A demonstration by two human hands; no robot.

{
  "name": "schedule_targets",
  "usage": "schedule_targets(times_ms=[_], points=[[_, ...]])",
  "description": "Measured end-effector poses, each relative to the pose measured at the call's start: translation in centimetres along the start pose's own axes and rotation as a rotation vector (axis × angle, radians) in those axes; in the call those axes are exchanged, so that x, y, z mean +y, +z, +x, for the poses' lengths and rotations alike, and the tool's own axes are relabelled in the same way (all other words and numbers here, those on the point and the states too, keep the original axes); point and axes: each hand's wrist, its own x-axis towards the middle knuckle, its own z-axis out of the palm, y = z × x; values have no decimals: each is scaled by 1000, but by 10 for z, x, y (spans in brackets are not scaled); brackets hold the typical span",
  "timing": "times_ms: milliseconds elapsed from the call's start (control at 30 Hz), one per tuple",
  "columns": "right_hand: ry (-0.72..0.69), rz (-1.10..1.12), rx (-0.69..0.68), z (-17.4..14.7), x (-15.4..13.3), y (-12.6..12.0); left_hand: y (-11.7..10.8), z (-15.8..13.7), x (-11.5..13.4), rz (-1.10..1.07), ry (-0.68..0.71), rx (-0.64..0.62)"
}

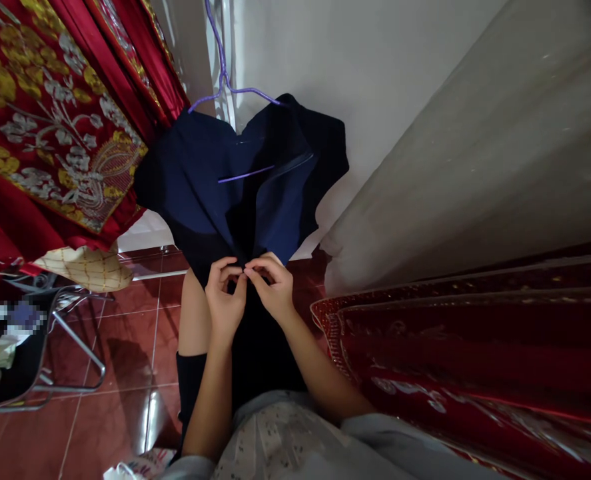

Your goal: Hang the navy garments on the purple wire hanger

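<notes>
A dark navy garment (195, 173) with a collar-like neckline hangs in front of me on a purple hanger (224, 73). Its front is parted, and the hanger's lower bar shows through the gap. My left hand (225, 293) pinches the front edge of the cloth low on the opening. Beside it, my right hand (274, 283) pinches the same spot, and the fingertips of both hands meet there. Any button or fastener between the fingers is too small and dark to make out. Below the hands the cloth merges with dark shadow.
Red drapery with gold and silver embroidery (75, 133) hangs at the left. Another red embroidered cloth (465, 347) lies at the right, below a pale curtain (475, 167). A black metal-framed chair (30, 360) holding small items stands on the red tiled floor (125, 353).
</notes>
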Motion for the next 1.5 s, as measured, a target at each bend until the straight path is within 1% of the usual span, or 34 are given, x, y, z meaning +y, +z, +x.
schedule_targets(times_ms=[67, 133, 200, 267, 333, 467, 567, 633, 667, 767, 833, 900, 967, 1000, 1100, 1133, 1200, 1267, 1333, 1400, 1500], points=[[7, -1, -4, 1, 3, -2, 1, 0, -1, -30, -9, 1], [13, 23, -40, 3, 5, -6, 1, 1, -1, -75, -27, 8], [5, 44, -119, 6, 6, -12, 1, 1, -1, -104, -40, 22], [-23, 18, -204, 11, 3, -17, 2, 0, -1, -95, -33, 35], [-79, -44, -247, 17, -2, -21, 3, 0, 0, -64, -15, 31], [-248, -131, -254, 42, -11, -24, 5, 0, 1, -12, -4, -10], [-402, -207, -285, 85, -21, -22, 6, 1, 1, 48, 7, -35], [-526, -268, -277, 127, -32, -19, 7, 1, -1, 101, 18, -60], [-580, -301, -247, 149, -40, -18, 8, 1, -3, 131, 22, -77], [-670, -390, -153, 206, -66, -12, 10, 1, -8, 218, 34, -149], [-699, -428, -131, 225, -81, -8, 10, 5, -8, 266, 56, -208], [-718, -444, -139, 228, -91, -6, 8, 17, -2, 295, 109, -274], [-729, -437, -155, 221, -94, -6, 4, 38, 14, 306, 216, -294], [-731, -428, -164, 216, -94, -6, 2, 52, 25, 308, 289, -268], [-727, -405, -197, 206, -89, -11, -4, 103, 67, 314, 517, -102], [-725, -403, -203, 205, -87, -13, -5, 121, 81, 318, 582, -76], [-724, -403, -201, 206, -85, -16, -4, 153, 102, 357, 648, -123], [-724, -403, -176, 208, -83, -17, 0, 177, 112, 398, 679, -215], [-719, -398, -154, 211, -81, -18, 5, 190, 112, 405, 674, -277], [-706, -385, -148, 211, -76, -18, 11, 193, 106, 360, 632, -276], [-675, -356, -147, 209, -68, -18, 16, 188, 97, 245, 534, -220]])
